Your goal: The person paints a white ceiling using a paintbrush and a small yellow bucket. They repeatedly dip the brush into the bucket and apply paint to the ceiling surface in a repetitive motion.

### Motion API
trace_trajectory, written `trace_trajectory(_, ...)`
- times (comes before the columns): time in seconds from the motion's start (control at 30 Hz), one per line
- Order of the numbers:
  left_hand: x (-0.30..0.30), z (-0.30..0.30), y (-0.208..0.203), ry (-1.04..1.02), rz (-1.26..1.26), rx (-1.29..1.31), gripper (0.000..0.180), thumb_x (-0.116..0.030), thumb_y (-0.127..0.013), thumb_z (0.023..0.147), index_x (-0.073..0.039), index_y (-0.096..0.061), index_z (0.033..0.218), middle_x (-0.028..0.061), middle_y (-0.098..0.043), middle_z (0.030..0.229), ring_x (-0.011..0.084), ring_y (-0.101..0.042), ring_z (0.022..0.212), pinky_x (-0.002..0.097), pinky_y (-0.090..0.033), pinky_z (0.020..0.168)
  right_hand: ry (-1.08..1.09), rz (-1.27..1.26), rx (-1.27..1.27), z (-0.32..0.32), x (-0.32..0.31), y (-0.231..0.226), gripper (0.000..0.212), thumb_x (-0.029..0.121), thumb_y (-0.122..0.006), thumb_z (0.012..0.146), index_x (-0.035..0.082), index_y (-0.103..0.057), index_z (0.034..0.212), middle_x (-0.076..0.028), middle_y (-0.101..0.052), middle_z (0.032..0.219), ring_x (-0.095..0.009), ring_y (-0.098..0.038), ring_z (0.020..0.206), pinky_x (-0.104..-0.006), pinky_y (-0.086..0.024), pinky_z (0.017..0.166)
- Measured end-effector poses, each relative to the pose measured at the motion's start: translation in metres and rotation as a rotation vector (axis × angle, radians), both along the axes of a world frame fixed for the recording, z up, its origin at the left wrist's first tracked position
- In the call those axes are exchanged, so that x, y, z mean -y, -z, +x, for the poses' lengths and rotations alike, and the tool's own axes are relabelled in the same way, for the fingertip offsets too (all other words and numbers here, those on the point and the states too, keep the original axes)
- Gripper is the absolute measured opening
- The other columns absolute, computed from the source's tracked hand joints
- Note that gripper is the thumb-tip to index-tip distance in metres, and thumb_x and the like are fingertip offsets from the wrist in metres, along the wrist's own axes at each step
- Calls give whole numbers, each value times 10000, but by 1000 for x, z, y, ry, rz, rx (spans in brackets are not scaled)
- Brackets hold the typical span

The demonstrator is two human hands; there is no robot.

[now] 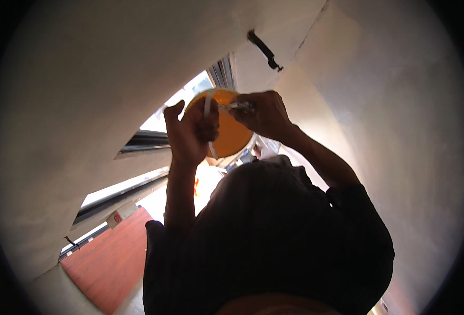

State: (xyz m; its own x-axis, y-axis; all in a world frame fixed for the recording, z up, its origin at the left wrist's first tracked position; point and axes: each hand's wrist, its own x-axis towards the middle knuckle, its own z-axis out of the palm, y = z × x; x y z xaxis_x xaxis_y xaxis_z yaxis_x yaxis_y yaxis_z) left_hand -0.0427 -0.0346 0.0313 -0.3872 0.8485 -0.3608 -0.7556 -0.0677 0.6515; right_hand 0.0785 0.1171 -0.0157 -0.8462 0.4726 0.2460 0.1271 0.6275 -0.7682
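Observation:
A round orange thing (pixel 237 139), flat or shallow as far as I can tell, is raised ahead of my chest with a narrow white strap (pixel 214 149) across it. The fingers of my left hand (pixel 191 131) are curled at the strap on its left side, thumb pointing up. Higher on the right side, my right hand (pixel 266 113) is closed around a small silvery, shiny object (pixel 241 106). That object lies close in front of the orange surface; whether it touches is unclear. Shadow hides its exact kind and the fingertips of both hands.
Pale plain surfaces (pixel 100 79) surround me, with a black curved bracket (pixel 264 50) on the upper one. Dark-framed windows (pixel 150 140) let in bright light at the left. A reddish-brown panel (pixel 108 262) stands at the lower left.

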Motion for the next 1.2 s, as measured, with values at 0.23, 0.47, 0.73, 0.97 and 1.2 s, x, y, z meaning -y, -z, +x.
trace_trajectory(0.23, 1, 3, -3, -19, -49, -24, 671, -601, -293, 825, -11, -539, 1028, -38, -346, 640, 72, -255, 525, 233, -201, 486, -183, -202, 193, -11, 20, 12, 249, 272, -749, 719, 66, -723, 856, -123, -698, 748, -264, -681, 685, -361, -535, 727)
trace_trajectory(0.47, 3, 12, 5, -78, -55, 2, 648, -584, -273, 830, -20, -530, 1019, -30, -343, 640, 80, -250, 519, 247, -200, 491, -166, -280, 182, -7, 15, 10, 238, 205, -753, 763, 27, -720, 917, -122, -714, 790, -214, -703, 689, -305, -557, 685)
trace_trajectory(0.73, 5, 15, 0, -73, -70, 24, 663, -595, -269, 812, -20, -513, 1034, -20, -369, 658, 84, -264, 546, 252, -220, 501, -71, 266, -75, -7, 10, 26, 295, 176, -770, 747, 35, -679, 990, -132, -698, 829, -280, -693, 706, -337, -557, 633)
trace_trajectory(0.97, 7, 16, 11, -57, -10, 25, 679, -625, -283, 803, -28, -513, 1029, -23, -374, 661, 75, -265, 532, 240, -217, 495, 5, -85, 61, -3, 21, 14, 180, 118, -731, 767, -4, -690, 894, -133, -691, 749, -224, -689, 657, -316, -546, 621)
trace_trajectory(1.2, 6, 22, 12, -24, 7, 25, 678, -631, -287, 802, -30, -519, 1017, -21, -374, 657, 73, -272, 536, 235, -216, 488, -104, -613, 232, 0, 20, 22, 160, 149, -709, 778, -9, -702, 802, -119, -693, 703, -180, -669, 593, -336, -528, 612)
